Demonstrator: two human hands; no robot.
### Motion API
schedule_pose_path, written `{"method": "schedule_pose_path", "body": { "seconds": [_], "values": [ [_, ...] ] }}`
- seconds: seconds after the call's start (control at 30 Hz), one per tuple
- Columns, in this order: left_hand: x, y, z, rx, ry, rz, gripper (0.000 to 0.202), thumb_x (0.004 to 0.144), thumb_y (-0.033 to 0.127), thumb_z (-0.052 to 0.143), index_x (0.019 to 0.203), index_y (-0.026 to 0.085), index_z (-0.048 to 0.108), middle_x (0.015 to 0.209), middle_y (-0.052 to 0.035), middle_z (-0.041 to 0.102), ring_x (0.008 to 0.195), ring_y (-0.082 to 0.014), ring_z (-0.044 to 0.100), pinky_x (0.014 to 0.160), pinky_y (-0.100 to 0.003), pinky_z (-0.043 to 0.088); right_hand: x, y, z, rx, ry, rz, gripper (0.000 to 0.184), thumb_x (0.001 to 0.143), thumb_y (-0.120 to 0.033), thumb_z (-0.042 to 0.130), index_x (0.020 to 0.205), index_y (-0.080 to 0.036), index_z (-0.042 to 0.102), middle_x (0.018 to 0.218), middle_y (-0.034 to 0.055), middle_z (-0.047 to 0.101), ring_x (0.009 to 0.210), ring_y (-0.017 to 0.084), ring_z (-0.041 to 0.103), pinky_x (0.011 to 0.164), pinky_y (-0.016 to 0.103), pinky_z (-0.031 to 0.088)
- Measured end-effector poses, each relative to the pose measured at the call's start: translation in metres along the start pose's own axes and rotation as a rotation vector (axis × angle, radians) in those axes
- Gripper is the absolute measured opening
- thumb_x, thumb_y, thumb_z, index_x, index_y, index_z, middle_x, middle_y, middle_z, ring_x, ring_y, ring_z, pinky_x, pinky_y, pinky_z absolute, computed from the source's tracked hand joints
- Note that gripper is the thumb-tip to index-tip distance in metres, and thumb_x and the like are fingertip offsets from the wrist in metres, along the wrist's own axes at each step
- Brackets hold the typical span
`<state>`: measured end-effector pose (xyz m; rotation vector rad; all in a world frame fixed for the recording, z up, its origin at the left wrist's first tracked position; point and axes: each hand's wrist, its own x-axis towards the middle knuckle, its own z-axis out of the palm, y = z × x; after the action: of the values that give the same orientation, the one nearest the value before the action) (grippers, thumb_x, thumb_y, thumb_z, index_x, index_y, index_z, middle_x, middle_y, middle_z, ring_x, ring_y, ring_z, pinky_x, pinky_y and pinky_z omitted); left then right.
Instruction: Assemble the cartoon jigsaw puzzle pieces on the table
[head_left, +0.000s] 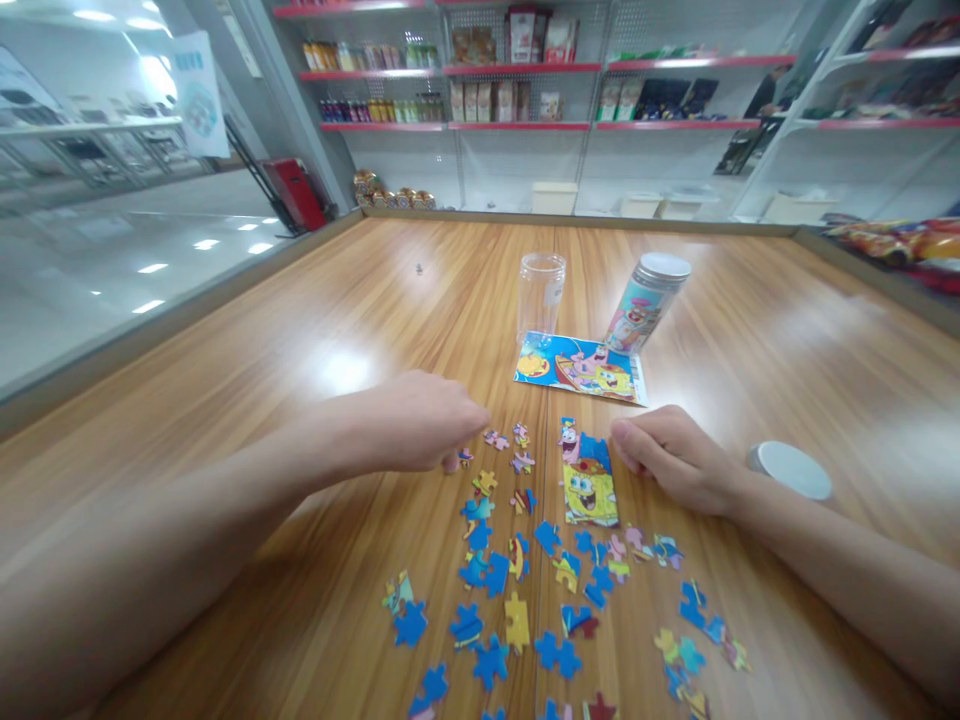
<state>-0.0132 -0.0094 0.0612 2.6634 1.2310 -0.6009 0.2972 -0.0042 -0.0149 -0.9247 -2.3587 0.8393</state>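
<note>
My left hand (420, 420) is closed, knuckles up, with a small puzzle piece (466, 458) at its fingertips, partly hidden. Just right of it lie a few pink pieces (520, 434). My right hand (671, 455) rests loosely closed beside a partly joined puzzle (589, 480), its thumb close to the upper right edge; whatever lies inside the fingers is hidden. That joined section shows a yellow and a pink cartoon figure on blue. Many loose pieces, such as a blue one (491, 661) and a yellow one (517, 621), spread over the table nearer to me.
Beyond the hands lies a picture card (570, 366) on the wooden table (360, 310). A clear jar (541, 295) and a tilted-looking lidded canister (646, 305) stand at its back edge. A round lid (790, 470) sits behind my right forearm. Stocked shelves (517, 70) line the back.
</note>
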Motion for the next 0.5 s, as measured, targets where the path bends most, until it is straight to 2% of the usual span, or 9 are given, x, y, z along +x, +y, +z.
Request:
{"method": "schedule_pose_path", "body": {
  "seconds": [0.13, 0.2, 0.27, 0.33, 0.4, 0.5],
  "values": [
    [-0.002, -0.004, 0.003, -0.068, 0.020, 0.062, 0.008, 0.080, 0.013, 0.067, 0.083, 0.021, 0.067, 0.076, -0.0001, 0.070, 0.068, -0.0160, 0.061, 0.056, -0.028, 0.027, 0.000, 0.001, 0.000, 0.009, -0.002, 0.004, 0.052, 0.106, -0.043, 0.034, 0.061, -0.019, 0.044, 0.053, -0.0018, 0.045, 0.048, 0.009, 0.040, 0.051, 0.026, 0.030],
    [-0.008, -0.003, 0.000, -0.080, 0.042, 0.101, 0.005, 0.082, 0.018, 0.071, 0.083, 0.022, 0.067, 0.076, 0.0002, 0.069, 0.067, -0.0159, 0.059, 0.056, -0.028, 0.027, 0.000, 0.000, 0.000, 0.014, 0.001, 0.006, 0.052, 0.106, -0.043, 0.034, 0.061, -0.019, 0.044, 0.053, -0.0019, 0.045, 0.048, 0.009, 0.039, 0.050, 0.026, 0.030],
    [-0.018, 0.001, -0.004, -0.081, 0.044, 0.134, 0.011, 0.081, 0.030, 0.076, 0.082, 0.023, 0.069, 0.074, -0.0003, 0.068, 0.066, -0.0161, 0.058, 0.056, -0.028, 0.028, 0.000, 0.000, 0.000, 0.014, 0.003, 0.005, 0.052, 0.105, -0.043, 0.035, 0.061, -0.019, 0.045, 0.053, -0.0017, 0.045, 0.048, 0.009, 0.040, 0.050, 0.026, 0.030],
    [-0.029, 0.011, -0.007, -0.067, -0.015, 0.150, 0.022, 0.077, 0.042, 0.081, 0.075, 0.022, 0.070, 0.070, -0.0011, 0.068, 0.065, -0.0169, 0.058, 0.055, -0.028, 0.028, 0.000, 0.000, 0.001, 0.012, 0.000, 0.007, 0.052, 0.105, -0.043, 0.035, 0.061, -0.018, 0.045, 0.053, -0.0013, 0.046, 0.049, 0.010, 0.040, 0.051, 0.026, 0.030],
    [-0.037, 0.023, -0.007, -0.020, -0.138, 0.136, 0.029, 0.072, 0.047, 0.083, 0.070, 0.021, 0.072, 0.065, -0.0032, 0.069, 0.063, -0.0186, 0.060, 0.054, -0.029, 0.031, 0.000, 0.000, 0.001, 0.007, 0.002, 0.006, 0.053, 0.106, -0.044, 0.034, 0.061, -0.018, 0.046, 0.054, -0.0012, 0.046, 0.049, 0.009, 0.041, 0.052, 0.026, 0.031],
    [-0.039, 0.039, -0.002, 0.060, -0.262, 0.112, 0.027, 0.071, 0.040, 0.086, 0.074, 0.016, 0.075, 0.072, -0.0083, 0.073, 0.069, -0.0214, 0.067, 0.059, -0.029, 0.041, 0.001, -0.001, 0.000, 0.001, 0.001, -0.007, 0.053, 0.106, -0.044, 0.034, 0.061, -0.018, 0.045, 0.054, -0.0014, 0.046, 0.049, 0.009, 0.041, 0.052, 0.026, 0.031]
  ]
}}
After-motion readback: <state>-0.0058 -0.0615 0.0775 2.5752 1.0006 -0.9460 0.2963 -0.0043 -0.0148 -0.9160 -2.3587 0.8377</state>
